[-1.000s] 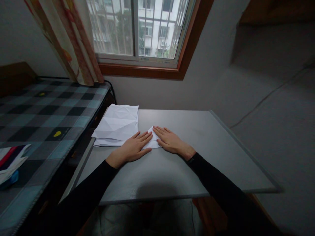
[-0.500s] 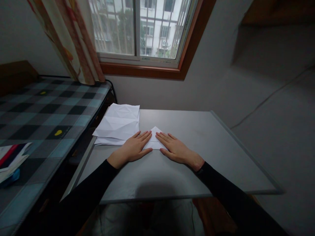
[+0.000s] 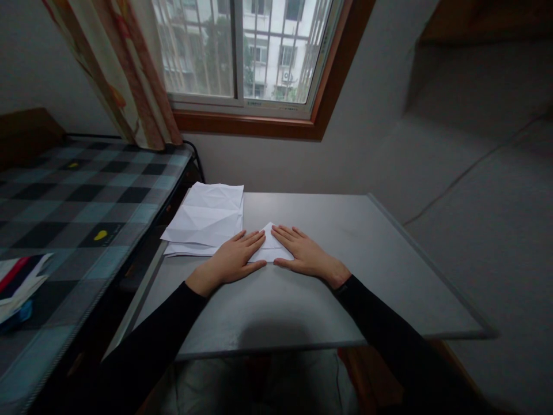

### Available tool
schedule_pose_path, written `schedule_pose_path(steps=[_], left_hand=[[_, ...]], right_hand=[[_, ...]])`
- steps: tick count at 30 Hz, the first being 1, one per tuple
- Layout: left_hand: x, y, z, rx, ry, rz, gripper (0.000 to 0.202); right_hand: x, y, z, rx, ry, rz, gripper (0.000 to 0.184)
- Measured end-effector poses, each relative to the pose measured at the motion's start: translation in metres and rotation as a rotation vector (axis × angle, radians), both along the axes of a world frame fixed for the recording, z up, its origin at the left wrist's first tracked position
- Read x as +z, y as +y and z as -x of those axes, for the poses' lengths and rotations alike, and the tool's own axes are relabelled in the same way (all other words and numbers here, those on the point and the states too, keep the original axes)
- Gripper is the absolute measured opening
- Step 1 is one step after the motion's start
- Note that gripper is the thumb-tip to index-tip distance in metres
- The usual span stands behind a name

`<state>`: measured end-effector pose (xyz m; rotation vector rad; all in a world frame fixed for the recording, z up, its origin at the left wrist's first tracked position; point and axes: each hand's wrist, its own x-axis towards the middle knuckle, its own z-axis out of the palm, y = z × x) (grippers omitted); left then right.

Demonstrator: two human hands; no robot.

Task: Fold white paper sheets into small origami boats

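Observation:
A folded white sheet of paper [image 3: 270, 253] lies on the grey table [image 3: 345, 230], its pointed top facing away from me. My left hand [image 3: 238, 253] rests flat on the paper's left side, fingers stretched out. From the other side, my right hand [image 3: 305, 252] lies flat over the right part, thumb and fingers extended. Both hands hide the paper's side edges. Just left of them is a stack of creased white paper sheets [image 3: 205, 216], close to my left fingers.
The stack reaches the table's left edge. A bed [image 3: 103, 196] with a checked cover stands to the left, with printed papers [image 3: 21, 276] on it. Behind the table are a wall and a barred window [image 3: 272, 52]. A cable [image 3: 466, 170] runs along the right wall.
My right hand has shifted slightly left and up over the paper, its fingertips nearer the pointed top. My left hand stays almost where it was. The view has moved slightly.

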<state>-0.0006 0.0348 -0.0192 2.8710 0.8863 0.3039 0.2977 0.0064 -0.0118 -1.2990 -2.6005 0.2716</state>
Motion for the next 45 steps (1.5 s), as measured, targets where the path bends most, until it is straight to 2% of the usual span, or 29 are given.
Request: schedule_pose_path(steps=[4, 11, 19, 25, 27, 31, 34, 45], left_hand=[[0.009, 0.000, 0.001, -0.004, -0.066, -0.013, 0.073], [0.021, -0.003, 0.001, -0.019, -0.162, -0.044, 0.048], [0.019, -0.001, 0.001, -0.061, -0.177, -0.063, 0.038], [0.019, -0.001, 0.001, -0.038, -0.197, -0.074, 0.033], [0.020, -0.002, 0.001, -0.025, -0.209, -0.079, 0.034], [0.021, -0.001, 0.001, -0.009, -0.203, -0.087, 0.037], [0.021, 0.000, 0.001, 0.014, -0.192, -0.090, 0.038], [0.016, 0.003, 0.000, 0.102, -0.181, -0.115, 0.039]], right_hand=[[0.004, -0.002, -0.007, 0.041, 0.031, -0.009, 0.101], [0.006, -0.002, -0.012, 0.055, 0.099, -0.022, 0.094], [0.012, -0.003, -0.011, 0.027, 0.124, -0.054, 0.086], [0.017, -0.004, -0.010, 0.028, 0.130, -0.083, 0.086], [0.021, -0.004, -0.009, 0.028, 0.140, -0.092, 0.075], [0.027, -0.005, -0.010, 0.040, 0.184, -0.118, 0.042], [0.026, -0.006, -0.012, 0.024, 0.266, -0.120, 0.028], [0.018, -0.001, -0.015, -0.071, 0.363, -0.042, 0.031]])
